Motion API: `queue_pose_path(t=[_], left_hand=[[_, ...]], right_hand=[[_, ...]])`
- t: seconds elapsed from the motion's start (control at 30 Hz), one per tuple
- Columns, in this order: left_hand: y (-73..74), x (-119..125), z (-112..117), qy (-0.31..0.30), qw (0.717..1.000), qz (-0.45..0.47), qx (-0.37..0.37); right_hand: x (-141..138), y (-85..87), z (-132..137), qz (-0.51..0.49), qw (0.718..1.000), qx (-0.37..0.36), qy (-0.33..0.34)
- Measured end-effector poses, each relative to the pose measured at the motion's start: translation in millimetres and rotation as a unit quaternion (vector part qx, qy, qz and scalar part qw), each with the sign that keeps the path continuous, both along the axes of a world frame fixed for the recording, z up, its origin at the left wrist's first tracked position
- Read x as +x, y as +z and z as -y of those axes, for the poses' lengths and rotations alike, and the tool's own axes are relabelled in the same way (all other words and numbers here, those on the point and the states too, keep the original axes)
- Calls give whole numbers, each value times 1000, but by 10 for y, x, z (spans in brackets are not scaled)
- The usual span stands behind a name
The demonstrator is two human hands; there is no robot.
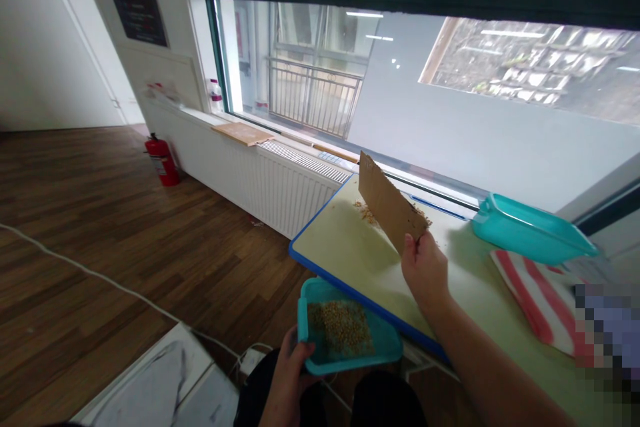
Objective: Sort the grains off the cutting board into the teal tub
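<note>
My left hand [293,363] grips the near left corner of a teal plastic tray [303,317], thumb over the rim. Small yellowish grains [345,327] lie spread over its bottom. The tray is held just below the blue front edge of a pale table [325,237]. In my right hand [425,267] is a piece of brown cardboard [387,203], held by its near end and standing tilted above the tabletop. Loose grains [367,213] lie on the table behind and beside the cardboard. Whether the cardboard's lower edge touches the table I cannot tell.
A second teal tray [535,227] stands at the table's right, by the window, with a red-and-white striped cloth [535,300] in front of it. Beyond the table's left edge is a white radiator [280,180]. A fire extinguisher [163,160] and a white cable [100,273] are on the floor.
</note>
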State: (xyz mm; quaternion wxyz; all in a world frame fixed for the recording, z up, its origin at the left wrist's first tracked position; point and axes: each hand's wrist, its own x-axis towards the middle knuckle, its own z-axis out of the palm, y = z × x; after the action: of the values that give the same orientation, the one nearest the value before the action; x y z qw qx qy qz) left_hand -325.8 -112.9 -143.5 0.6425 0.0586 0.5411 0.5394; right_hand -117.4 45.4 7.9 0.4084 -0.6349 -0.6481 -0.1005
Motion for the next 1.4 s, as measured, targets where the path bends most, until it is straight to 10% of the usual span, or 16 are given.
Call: queue_pose_path(t=[1.4], left_hand=[[-72,24,-34,44,998,44,20]], right_hand=[[-147,194,-82,35,999,-26,-16]])
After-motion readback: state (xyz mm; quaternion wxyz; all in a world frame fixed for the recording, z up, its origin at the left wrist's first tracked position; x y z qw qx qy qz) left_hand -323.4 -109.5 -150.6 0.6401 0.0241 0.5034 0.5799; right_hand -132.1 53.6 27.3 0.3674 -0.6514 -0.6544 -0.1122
